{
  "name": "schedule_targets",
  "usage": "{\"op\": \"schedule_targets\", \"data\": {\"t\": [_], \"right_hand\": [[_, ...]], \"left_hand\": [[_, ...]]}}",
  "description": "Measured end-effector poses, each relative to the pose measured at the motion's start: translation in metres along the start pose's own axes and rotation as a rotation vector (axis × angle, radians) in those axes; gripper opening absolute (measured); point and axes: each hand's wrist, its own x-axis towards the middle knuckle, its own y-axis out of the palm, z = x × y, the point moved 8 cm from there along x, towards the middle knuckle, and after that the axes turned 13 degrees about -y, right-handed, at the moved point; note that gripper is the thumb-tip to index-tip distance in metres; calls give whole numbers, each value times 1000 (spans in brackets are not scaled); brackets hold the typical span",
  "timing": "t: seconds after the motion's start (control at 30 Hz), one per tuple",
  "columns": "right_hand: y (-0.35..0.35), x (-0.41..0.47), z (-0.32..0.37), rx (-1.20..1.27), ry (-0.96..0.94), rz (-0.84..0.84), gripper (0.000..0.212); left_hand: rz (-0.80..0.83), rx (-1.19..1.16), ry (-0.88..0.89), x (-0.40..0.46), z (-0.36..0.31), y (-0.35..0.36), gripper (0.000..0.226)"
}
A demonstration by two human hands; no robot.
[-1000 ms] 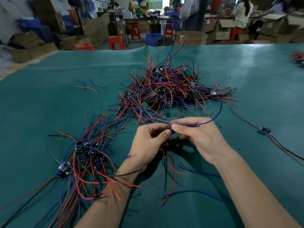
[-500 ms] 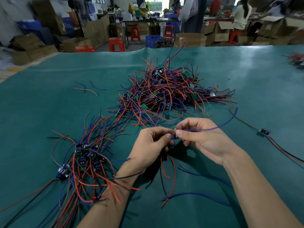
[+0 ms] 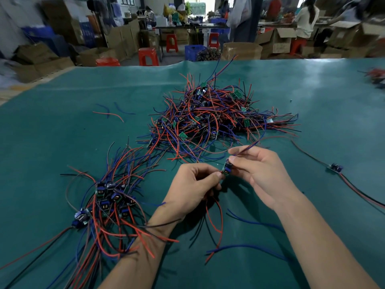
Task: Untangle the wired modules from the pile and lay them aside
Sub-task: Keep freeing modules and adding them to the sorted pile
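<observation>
Two hands work close to the camera over a green table mat (image 3: 62, 126). Between them sits one small wired module (image 3: 226, 169), a blue-and-green board: the left hand (image 3: 192, 185) pinches its lower end between thumb and forefinger, while the right hand (image 3: 261, 174) pinches its upper end, with its blue lead (image 3: 255, 142) passing over the fingers toward the heap. Red, black and blue leads hang below the hands onto the mat.

Just left of the left forearm lies the sorted bundle (image 3: 108, 197), roughly a dozen modules clustered together with their wires fanned out both ways. Off to the right, well apart, a single module (image 3: 334, 168) lies on its own with its leads trailing. A few loose wire offcuts (image 3: 110, 113) rest farther left.

Beyond the hands, the tangled pile (image 3: 210, 119) is still large, with many green boards showing among red and blue wires. By this evidence the job is under way but far from half done; most modules remain to be pulled free.
</observation>
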Motion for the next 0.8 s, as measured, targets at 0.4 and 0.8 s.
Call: {"op": "schedule_targets", "data": {"t": [0.4,0.8], "right_hand": [[-17,6,14,-275,-221,-129,18],[-114,-13,42,-163,-400,-933,23]], "left_hand": [[22,15,13,0,0,0,19],[-59,-41,-3,0,1,-7,20]]}}
